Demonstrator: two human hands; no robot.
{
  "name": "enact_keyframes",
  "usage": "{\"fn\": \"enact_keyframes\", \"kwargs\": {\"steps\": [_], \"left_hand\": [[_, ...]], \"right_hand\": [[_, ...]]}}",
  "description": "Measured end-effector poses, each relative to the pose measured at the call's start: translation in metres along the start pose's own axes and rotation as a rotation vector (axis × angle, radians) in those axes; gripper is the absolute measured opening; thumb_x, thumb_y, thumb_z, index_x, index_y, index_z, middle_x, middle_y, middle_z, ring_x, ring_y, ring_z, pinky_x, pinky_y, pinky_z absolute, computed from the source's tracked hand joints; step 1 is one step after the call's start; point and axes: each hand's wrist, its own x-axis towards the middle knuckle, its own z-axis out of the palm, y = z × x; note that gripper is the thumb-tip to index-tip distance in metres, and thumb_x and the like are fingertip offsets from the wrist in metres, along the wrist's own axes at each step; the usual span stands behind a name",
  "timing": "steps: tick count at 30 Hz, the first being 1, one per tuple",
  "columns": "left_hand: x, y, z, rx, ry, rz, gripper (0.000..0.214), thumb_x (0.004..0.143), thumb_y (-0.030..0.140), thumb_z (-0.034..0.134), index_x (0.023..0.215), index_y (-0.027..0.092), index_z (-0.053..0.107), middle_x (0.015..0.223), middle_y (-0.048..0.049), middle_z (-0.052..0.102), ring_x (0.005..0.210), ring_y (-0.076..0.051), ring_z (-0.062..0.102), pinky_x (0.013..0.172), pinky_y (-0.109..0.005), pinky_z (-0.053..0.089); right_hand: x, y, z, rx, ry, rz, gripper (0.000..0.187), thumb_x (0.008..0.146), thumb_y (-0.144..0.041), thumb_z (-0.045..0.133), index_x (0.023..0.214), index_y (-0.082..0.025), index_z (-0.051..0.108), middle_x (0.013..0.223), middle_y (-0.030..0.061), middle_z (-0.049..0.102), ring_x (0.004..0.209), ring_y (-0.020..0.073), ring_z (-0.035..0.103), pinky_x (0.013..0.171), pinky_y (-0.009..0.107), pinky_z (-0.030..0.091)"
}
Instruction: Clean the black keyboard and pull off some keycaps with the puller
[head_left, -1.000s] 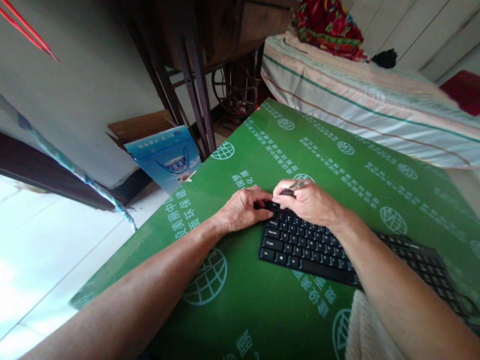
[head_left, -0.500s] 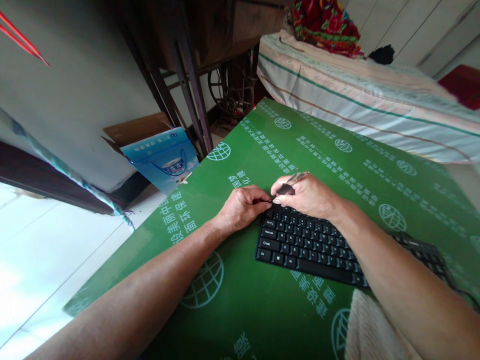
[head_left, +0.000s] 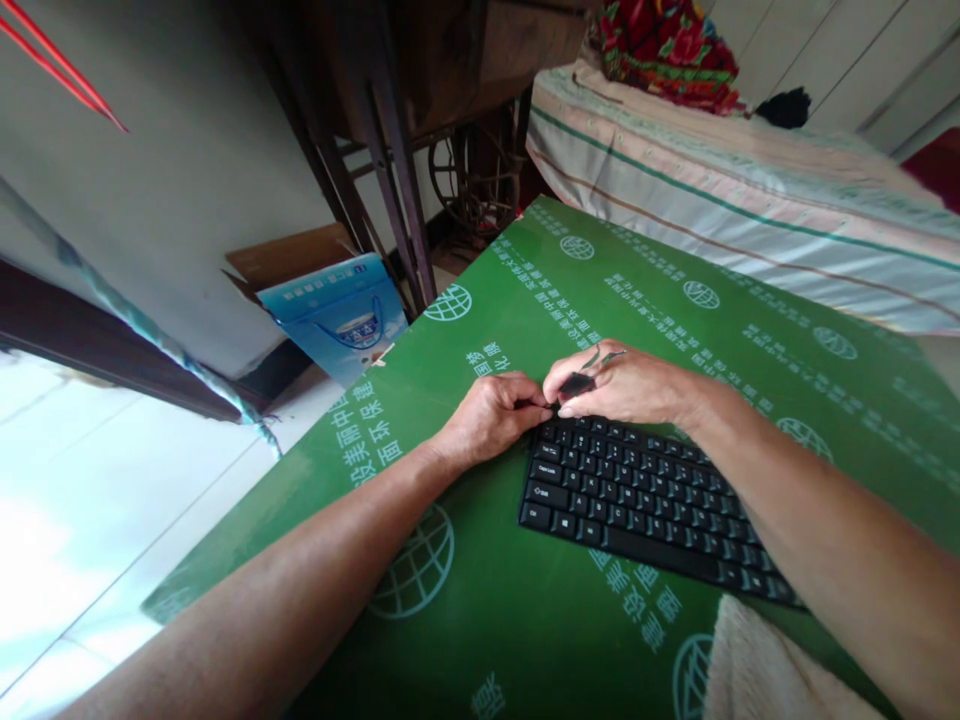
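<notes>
A black keyboard (head_left: 637, 500) lies on a green board (head_left: 525, 600) printed with white characters and globes. My left hand (head_left: 491, 415) rests at the keyboard's far left corner, fingers curled and pinched together against that corner. My right hand (head_left: 619, 385) is just beside it, fingertips meeting the left hand's, closed on a small dark tool with a thin metal end (head_left: 589, 370) sticking up between the fingers. What the left fingers pinch is too small to name.
A pale towel (head_left: 772, 670) lies at the near right edge. Beyond the board are a bed with striped bedding (head_left: 712, 190), a treadle sewing table (head_left: 450, 130) and a blue carton (head_left: 337, 315) on the floor at left.
Both hands lifted slightly from the top-left keys to the keyboard's far corner and pinched together. The view shifted a little.
</notes>
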Motion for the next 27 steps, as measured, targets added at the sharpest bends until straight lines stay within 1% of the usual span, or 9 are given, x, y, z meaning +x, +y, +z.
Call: {"fn": "enact_keyframes", "kwargs": {"steps": [2,4,7,11,15,20,24,27], "left_hand": [[0.000,0.000,0.000,-0.011,-0.004,-0.011,0.008,0.076,0.015,0.061,0.069,0.015,0.065,0.069,0.0006,0.061,0.070,-0.012,0.058,0.068,-0.025,0.044],[0.000,0.001,-0.001,-0.019,-0.002,-0.022,0.008,0.075,0.014,0.061,0.068,0.015,0.064,0.067,0.0012,0.060,0.069,-0.012,0.057,0.068,-0.025,0.044],[-0.001,0.001,-0.001,-0.034,0.001,-0.031,0.008,0.075,0.014,0.061,0.067,0.015,0.063,0.067,0.0016,0.059,0.068,-0.011,0.057,0.067,-0.024,0.043],[-0.001,0.000,-0.001,-0.046,-0.007,-0.039,0.006,0.076,0.015,0.061,0.071,0.015,0.064,0.069,0.0003,0.060,0.070,-0.012,0.058,0.068,-0.025,0.045],[-0.001,-0.002,-0.001,-0.047,-0.013,-0.035,0.007,0.077,0.018,0.061,0.074,0.014,0.066,0.073,-0.0013,0.062,0.073,-0.013,0.059,0.069,-0.026,0.046],[-0.002,-0.004,-0.003,-0.069,-0.037,-0.036,0.009,0.077,0.020,0.061,0.077,0.015,0.068,0.076,-0.0024,0.064,0.075,-0.014,0.060,0.071,-0.027,0.048],[-0.003,-0.005,-0.003,-0.093,-0.037,-0.031,0.009,0.077,0.020,0.061,0.079,0.015,0.068,0.077,-0.0028,0.064,0.075,-0.014,0.060,0.071,-0.027,0.048],[-0.003,-0.004,-0.004,-0.043,-0.056,-0.013,0.010,0.078,0.020,0.060,0.081,0.015,0.068,0.078,-0.0030,0.064,0.077,-0.014,0.060,0.072,-0.027,0.048]], "right_hand": [[0.002,0.004,-0.002,0.012,-0.033,-0.028,0.015,0.072,-0.014,0.061,0.082,-0.023,0.066,0.078,-0.0059,0.068,0.069,0.0106,0.059,0.065,0.022,0.043],[0.003,0.006,-0.002,0.016,-0.049,-0.021,0.013,0.074,-0.016,0.061,0.085,-0.023,0.066,0.074,-0.0063,0.066,0.060,0.0088,0.058,0.060,0.021,0.042],[0.002,0.007,0.001,-0.017,-0.028,-0.005,0.010,0.077,-0.018,0.059,0.084,-0.022,0.065,0.065,-0.0072,0.061,0.048,0.0064,0.053,0.053,0.020,0.040],[0.002,0.005,0.005,-0.077,0.037,-0.086,0.007,0.079,-0.017,0.057,0.081,-0.020,0.063,0.061,-0.0065,0.060,0.051,0.0070,0.052,0.054,0.020,0.038],[0.002,0.002,0.006,-0.065,0.071,-0.137,0.008,0.079,-0.014,0.057,0.078,-0.019,0.063,0.060,-0.0062,0.059,0.053,0.0070,0.052,0.055,0.019,0.038],[0.001,0.001,0.009,-0.069,0.105,-0.135,0.009,0.081,-0.014,0.055,0.075,-0.018,0.060,0.058,-0.0063,0.057,0.053,0.0072,0.053,0.054,0.019,0.038],[-0.002,-0.002,0.010,-0.099,0.139,-0.122,0.009,0.081,-0.013,0.055,0.074,-0.018,0.060,0.057,-0.0066,0.057,0.051,0.0066,0.051,0.054,0.019,0.037],[-0.003,-0.004,0.010,-0.119,0.137,-0.114,0.010,0.080,-0.012,0.055,0.073,-0.018,0.059,0.055,-0.0072,0.056,0.049,0.0058,0.049,0.054,0.019,0.036]]}}
